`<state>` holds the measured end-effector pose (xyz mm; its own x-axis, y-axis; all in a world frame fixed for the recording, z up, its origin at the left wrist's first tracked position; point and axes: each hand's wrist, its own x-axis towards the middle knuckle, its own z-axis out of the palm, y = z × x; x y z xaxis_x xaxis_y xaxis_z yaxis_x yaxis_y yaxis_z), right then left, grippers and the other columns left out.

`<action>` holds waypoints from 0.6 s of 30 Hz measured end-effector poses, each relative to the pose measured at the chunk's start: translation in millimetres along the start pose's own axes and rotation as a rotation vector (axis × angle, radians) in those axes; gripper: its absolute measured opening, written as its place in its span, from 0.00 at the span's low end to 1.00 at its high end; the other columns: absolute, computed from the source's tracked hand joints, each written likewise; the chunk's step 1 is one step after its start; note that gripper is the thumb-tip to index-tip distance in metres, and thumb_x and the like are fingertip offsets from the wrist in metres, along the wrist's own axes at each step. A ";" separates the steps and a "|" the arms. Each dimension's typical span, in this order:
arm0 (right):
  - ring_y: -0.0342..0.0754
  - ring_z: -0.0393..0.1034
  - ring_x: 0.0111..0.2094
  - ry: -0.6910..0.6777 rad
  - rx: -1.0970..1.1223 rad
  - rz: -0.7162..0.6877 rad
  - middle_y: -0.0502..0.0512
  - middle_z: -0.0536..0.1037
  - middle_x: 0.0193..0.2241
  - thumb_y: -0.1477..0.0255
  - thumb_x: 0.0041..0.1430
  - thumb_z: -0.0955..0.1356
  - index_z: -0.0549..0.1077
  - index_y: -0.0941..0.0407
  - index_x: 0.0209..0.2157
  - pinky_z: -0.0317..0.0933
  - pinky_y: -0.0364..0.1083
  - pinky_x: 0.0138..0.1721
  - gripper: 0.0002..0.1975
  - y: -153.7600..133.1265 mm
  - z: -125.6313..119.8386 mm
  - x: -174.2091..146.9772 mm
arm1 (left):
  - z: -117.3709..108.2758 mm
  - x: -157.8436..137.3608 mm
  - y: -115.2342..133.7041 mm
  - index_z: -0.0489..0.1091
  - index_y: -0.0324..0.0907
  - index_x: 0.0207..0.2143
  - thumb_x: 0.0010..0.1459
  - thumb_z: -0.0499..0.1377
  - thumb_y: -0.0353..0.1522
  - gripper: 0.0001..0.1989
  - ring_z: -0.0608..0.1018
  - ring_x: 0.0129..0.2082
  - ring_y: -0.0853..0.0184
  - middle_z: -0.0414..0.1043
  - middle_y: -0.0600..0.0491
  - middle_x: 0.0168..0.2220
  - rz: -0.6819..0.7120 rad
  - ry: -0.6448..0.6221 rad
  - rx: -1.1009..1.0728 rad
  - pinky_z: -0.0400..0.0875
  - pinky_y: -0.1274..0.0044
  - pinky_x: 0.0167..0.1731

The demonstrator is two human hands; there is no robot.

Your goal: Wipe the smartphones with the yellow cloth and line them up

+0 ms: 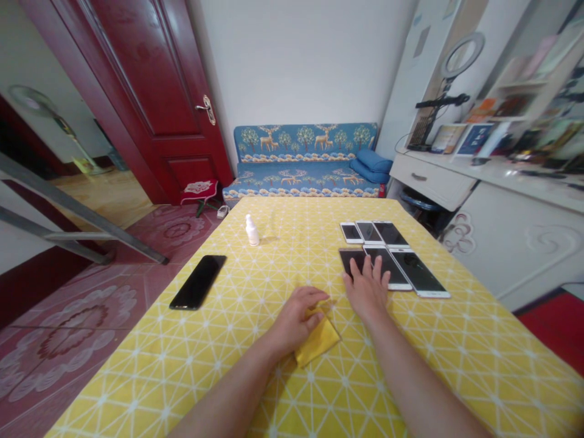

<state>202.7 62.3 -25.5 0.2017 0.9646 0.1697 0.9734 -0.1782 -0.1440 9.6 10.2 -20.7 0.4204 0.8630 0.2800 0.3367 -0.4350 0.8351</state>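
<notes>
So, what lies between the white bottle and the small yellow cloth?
Yellow tablecloth with white lines, then the left hand partly covering the small cloth, in the head view.

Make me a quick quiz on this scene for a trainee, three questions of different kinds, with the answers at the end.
1. Count: how many phones make up the two-row group where the right hand is?
2. Either/or: does the white bottle stand upright or lie on its side?
3. Multiple choice: which of these is nearest the left hand?
A) the white bottle
B) the yellow cloth
C) the two-row group of phones

Key:
1. Six, three in each row.
2. Upright.
3. B, the yellow cloth.
</notes>
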 end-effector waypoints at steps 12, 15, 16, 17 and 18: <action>0.64 0.32 0.66 0.024 -0.005 0.051 0.64 0.54 0.64 0.62 0.65 0.56 0.60 0.54 0.62 0.32 0.65 0.61 0.26 2.8 6.0 11.5 | -12.1 4.6 -10.6 0.74 0.43 0.44 0.56 0.57 0.33 0.14 0.74 0.47 0.60 0.74 0.46 0.46 -0.142 0.203 -0.171 0.66 0.67 0.50; 0.65 0.33 0.66 0.019 -0.015 0.072 0.63 0.54 0.64 0.62 0.65 0.56 0.60 0.54 0.62 0.33 0.65 0.61 0.25 4.1 5.8 12.6 | -35.2 6.3 -18.7 0.75 0.42 0.42 0.55 0.57 0.35 0.13 0.74 0.48 0.59 0.74 0.45 0.46 -0.216 0.406 -0.165 0.66 0.67 0.51; 0.65 0.33 0.66 0.019 -0.018 0.080 0.64 0.53 0.64 0.62 0.65 0.56 0.60 0.54 0.62 0.34 0.65 0.61 0.25 4.5 5.9 12.8 | -45.5 6.0 -20.4 0.75 0.42 0.42 0.55 0.57 0.35 0.13 0.73 0.49 0.59 0.74 0.46 0.46 -0.237 0.472 -0.087 0.64 0.67 0.52; 0.65 0.33 0.66 0.019 -0.022 0.087 0.64 0.53 0.64 0.62 0.65 0.56 0.60 0.54 0.62 0.34 0.65 0.61 0.25 4.8 6.1 13.1 | -56.7 5.1 -21.5 0.75 0.43 0.43 0.56 0.56 0.34 0.14 0.72 0.51 0.59 0.74 0.47 0.47 -0.246 0.531 0.032 0.62 0.67 0.54; 0.65 0.34 0.66 0.020 -0.027 0.091 0.64 0.53 0.65 0.62 0.65 0.56 0.60 0.53 0.62 0.34 0.65 0.61 0.25 5.2 6.4 13.2 | -68.1 3.4 -22.2 0.74 0.43 0.44 0.56 0.55 0.34 0.14 0.71 0.52 0.59 0.73 0.47 0.47 -0.259 0.574 0.189 0.60 0.67 0.55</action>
<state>209.7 75.4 -30.3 0.2914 0.9402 0.1762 0.9534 -0.2705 -0.1335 -53.8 40.3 -6.1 -0.1931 0.9231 0.3326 0.5307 -0.1869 0.8267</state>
